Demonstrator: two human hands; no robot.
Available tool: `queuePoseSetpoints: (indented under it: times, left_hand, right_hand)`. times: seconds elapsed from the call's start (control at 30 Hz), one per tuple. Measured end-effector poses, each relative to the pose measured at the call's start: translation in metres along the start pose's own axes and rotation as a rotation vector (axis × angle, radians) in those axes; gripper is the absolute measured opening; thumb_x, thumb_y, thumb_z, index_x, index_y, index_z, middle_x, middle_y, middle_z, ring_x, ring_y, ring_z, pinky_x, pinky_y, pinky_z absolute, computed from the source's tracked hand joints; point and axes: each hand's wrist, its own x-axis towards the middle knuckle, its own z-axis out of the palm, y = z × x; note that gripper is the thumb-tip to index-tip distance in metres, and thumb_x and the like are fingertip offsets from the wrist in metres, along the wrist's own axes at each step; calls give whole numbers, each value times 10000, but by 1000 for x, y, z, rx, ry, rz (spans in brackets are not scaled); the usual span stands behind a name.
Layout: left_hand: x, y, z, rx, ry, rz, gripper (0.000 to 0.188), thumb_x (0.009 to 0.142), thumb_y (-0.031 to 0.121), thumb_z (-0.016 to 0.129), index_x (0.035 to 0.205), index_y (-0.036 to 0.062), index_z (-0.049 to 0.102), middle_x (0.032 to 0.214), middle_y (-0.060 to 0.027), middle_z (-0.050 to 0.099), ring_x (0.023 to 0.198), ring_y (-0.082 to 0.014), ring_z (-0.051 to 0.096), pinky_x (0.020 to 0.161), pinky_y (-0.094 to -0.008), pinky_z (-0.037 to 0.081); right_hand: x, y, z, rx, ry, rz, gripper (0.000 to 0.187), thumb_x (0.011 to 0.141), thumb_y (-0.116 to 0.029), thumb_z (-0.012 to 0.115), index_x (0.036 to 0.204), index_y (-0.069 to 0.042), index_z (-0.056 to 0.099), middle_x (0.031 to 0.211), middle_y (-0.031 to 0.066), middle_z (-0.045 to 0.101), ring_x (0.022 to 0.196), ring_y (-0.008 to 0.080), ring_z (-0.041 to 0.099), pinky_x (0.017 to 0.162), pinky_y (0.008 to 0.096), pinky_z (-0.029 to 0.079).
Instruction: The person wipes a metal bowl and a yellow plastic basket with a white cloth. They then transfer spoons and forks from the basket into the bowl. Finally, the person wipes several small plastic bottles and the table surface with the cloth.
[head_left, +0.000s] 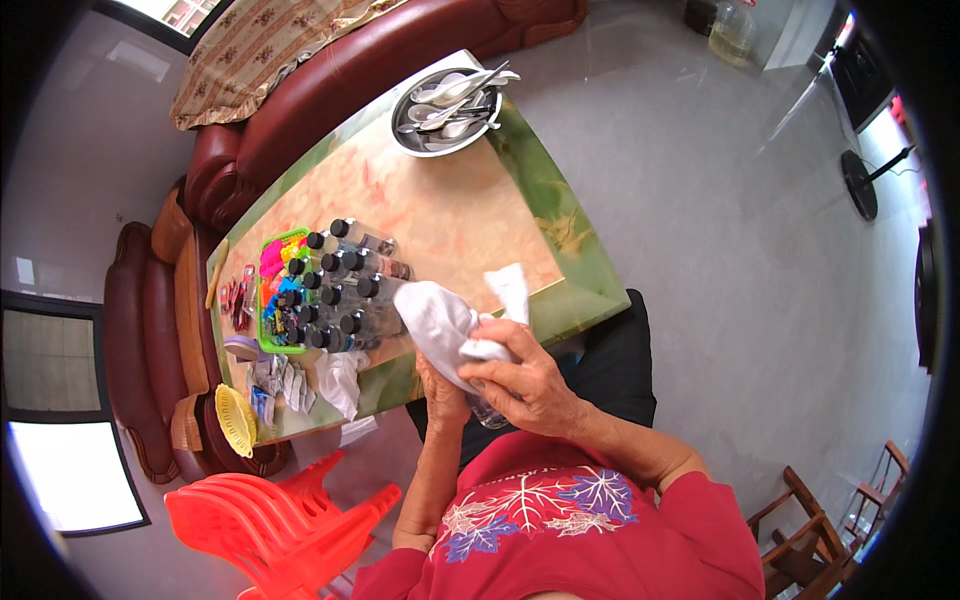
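Close to my body, over the table's near edge, a white cloth [440, 322] is wrapped over the upper part of a clear bottle [487, 411]. My left hand [443, 392] is closed around the bottle from the left, its fingers partly hidden behind the cloth. From the right, my right hand [530, 380] grips the cloth with bent fingers. Only the bottle's clear lower end shows between my hands. Another piece of white cloth [511, 291] is just beyond my right hand; whether it joins the held cloth I cannot tell.
Several dark-capped clear bottles [378, 322] stand left on the stone-topped table [470, 210], beside a green basket [283, 349] of colourful items. A bowl [440, 151] of spoons sits at the far end. Another white cloth [342, 384], red plastic chairs [270, 525] and a sofa [300, 95] lie leftward.
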Motion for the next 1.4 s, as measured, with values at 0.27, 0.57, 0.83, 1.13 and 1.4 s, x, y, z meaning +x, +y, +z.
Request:
queuePoseSetpoints:
  times: [0.27, 0.57, 0.83, 1.13, 1.4]
  left_hand:
    - [0, 9, 15, -68, 0, -83, 587, 975, 497, 351, 1377, 73, 301, 1261, -82, 476, 1113, -176, 507, 926, -325, 444]
    - [7, 16, 16, -417, 168, -130, 713, 880, 675, 367, 1270, 84, 453, 1115, -61, 579, 973, -178, 583, 794, -328, 506]
    - [9, 34, -15, -525, -185, -215, 706, 852, 677, 428, 1247, 96, 490, 975, -67, 597, 702, -206, 603, 588, -346, 510]
    - [-15, 14, 20, -196, -276, -247, 741, 799, 610, 596, 1216, 20, 429, 935, -102, 601, 791, -201, 627, 665, -337, 559]
    - [0, 41, 37, -1032, -333, -435, 839, 805, 743, 415, 1374, 128, 381, 1334, -111, 474, 1203, -252, 469, 1010, -416, 381]
  right_hand:
    - [28, 7, 5, 90, 137, 142, 383, 732, -105, 710, 1107, -130, 641, 1093, 117, 534, 1022, 258, 523, 813, 359, 465]
    - [-19, 35, 37, 283, 143, 385, 326, 949, -103, 477, 1268, -39, 474, 1023, 161, 566, 950, 287, 574, 855, 312, 446]
    - [-46, 81, -34, -109, -176, 633, 777, 792, -395, 651, 1406, -116, 264, 1064, 236, 544, 978, 381, 564, 912, 405, 433]
    - [24, 28, -47, 1070, 134, 775, 581, 826, -57, 645, 1312, -63, 328, 1090, 115, 549, 995, 153, 555, 870, 293, 461]
    - [-15, 19, -7, 879, 45, 452, 925, 754, -311, 717, 1471, -69, 187, 1414, 128, 323, 1305, 225, 314, 1064, 336, 252]
